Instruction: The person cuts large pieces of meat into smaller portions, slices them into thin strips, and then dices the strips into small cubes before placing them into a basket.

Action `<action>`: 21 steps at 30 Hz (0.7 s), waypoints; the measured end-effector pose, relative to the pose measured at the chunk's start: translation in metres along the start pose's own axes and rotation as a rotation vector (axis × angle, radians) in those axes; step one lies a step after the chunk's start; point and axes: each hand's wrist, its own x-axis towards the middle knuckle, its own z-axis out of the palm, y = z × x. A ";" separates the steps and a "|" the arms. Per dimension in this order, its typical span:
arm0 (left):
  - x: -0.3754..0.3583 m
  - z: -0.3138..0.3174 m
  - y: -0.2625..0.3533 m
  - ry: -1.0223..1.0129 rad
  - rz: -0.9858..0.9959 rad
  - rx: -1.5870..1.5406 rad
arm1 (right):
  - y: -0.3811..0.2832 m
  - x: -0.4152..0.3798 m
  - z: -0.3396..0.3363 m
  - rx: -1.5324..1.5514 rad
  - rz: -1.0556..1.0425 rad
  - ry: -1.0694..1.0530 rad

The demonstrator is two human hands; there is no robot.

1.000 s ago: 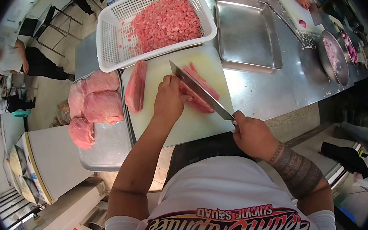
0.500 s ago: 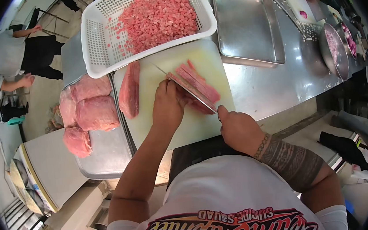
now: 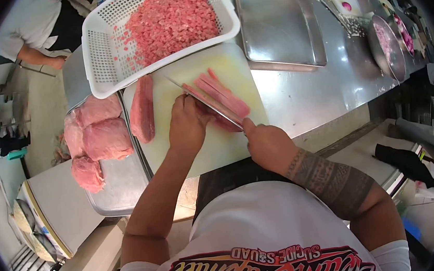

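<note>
Cutting board (image 3: 209,160): lies on the worktop (image 3: 308,103).
Right hand (image 3: 270,145): grip closed around the handle of the knife (image 3: 213,106); blade slants across the board, apparently aligned for lengthwise cuts.
Left hand (image 3: 186,122): grip curled onto the meat piece (image 3: 225,123) at mid-board, beside the blade, presumably steadying it; exact finger contact cannot be told.
Meat strips (image 3: 223,95): on the board, right of the blade.
Meat slab (image 3: 143,111): board's left side, seemingly outside the blade's path.
Basket (image 3: 96,68): beyond the board; contains diced meat (image 3: 172,22).
Tray (image 3: 120,184): left of the board; contains large cuts (image 3: 107,139).
Steel pan (image 3: 280,22): beyond the board, rightward.
</note>
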 end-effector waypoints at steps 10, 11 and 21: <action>0.001 0.002 0.000 0.047 0.059 0.038 | 0.004 -0.011 0.002 -0.040 0.011 0.019; -0.001 0.003 0.000 0.050 0.056 0.041 | 0.008 0.002 0.013 -0.042 -0.002 0.041; -0.003 0.004 -0.001 0.081 0.105 0.045 | 0.007 -0.042 -0.005 -0.003 0.002 0.071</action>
